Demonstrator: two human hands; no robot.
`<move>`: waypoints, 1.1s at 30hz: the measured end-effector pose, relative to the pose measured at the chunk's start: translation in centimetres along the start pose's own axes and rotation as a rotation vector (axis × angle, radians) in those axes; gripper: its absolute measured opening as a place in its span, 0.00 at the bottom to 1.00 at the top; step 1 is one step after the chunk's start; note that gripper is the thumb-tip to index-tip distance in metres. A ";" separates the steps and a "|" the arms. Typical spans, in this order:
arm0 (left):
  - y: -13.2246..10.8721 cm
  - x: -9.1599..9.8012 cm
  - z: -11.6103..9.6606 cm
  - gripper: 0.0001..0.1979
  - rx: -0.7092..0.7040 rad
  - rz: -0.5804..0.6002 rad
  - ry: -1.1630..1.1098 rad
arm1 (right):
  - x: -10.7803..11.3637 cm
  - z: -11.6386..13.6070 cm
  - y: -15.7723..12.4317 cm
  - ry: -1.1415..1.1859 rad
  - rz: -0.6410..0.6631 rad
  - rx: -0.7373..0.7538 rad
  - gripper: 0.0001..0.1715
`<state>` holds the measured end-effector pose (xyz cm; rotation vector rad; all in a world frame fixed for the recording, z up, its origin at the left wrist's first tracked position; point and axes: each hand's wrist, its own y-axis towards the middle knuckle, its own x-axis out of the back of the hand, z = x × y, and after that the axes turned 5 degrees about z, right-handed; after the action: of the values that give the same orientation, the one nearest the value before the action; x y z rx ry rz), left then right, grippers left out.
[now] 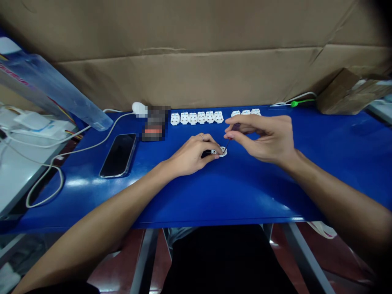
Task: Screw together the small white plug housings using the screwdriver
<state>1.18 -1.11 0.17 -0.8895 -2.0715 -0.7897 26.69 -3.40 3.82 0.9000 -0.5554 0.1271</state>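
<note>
- My right hand [263, 136] sits just right of centre, and the blue table [232, 192] runs on beyond it to the right edge of the view.
- My left hand [192, 154] is close to my right, with a wide stretch of blue surface between both hands and the table's front edge.
- Behind the hands, a row of six white plastic fittings [197, 118] and a group of three more [245, 112] stand near the back edge. My right fingers [245, 122] partly cover the group of three from this view.
- My left grip is closed around a small white fitting [223, 152], which has a black part [206, 153] sticking out toward my palm. It sits just above the table, in front of the gap between the two rows.
- My right thumb and fingers are pinched together on a slim screwdriver [235, 127] with a dark handle. Its tip reaches down to the fitting, but I cannot tell if it is seated.
- A black smartphone [118, 156] lies face up to the left, and a pixelated object [154, 122] sits beyond it.
- A white cable [39, 192] loops off the table's left side, and a transparent plastic sleeve [55, 87] leans at the far left.
- A cardboard sheet [196, 77] lines the back, with a cardboard box [346, 93] at the right.
</note>
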 end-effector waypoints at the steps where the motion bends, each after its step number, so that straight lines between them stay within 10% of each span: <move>1: 0.0 0.0 0.0 0.09 0.003 0.008 0.003 | -0.1 0.0 0.0 -0.034 -0.035 0.022 0.15; 11: 0.0 0.0 -0.1 0.09 0.007 0.051 0.033 | 0.2 -1.6 -0.5 0.115 0.258 0.038 0.28; 22: 0.0 0.2 -0.2 0.10 -0.001 0.047 0.021 | -0.8 0.3 0.0 -0.021 -0.085 0.036 0.15; 33: 0.1 0.2 0.2 0.08 -0.015 0.047 -0.009 | 0.1 -0.4 -0.3 0.187 0.263 -0.038 0.19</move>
<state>1.07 -0.88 0.27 -0.9477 -2.0471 -0.7786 27.07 -3.24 3.49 0.7656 -0.4983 0.4334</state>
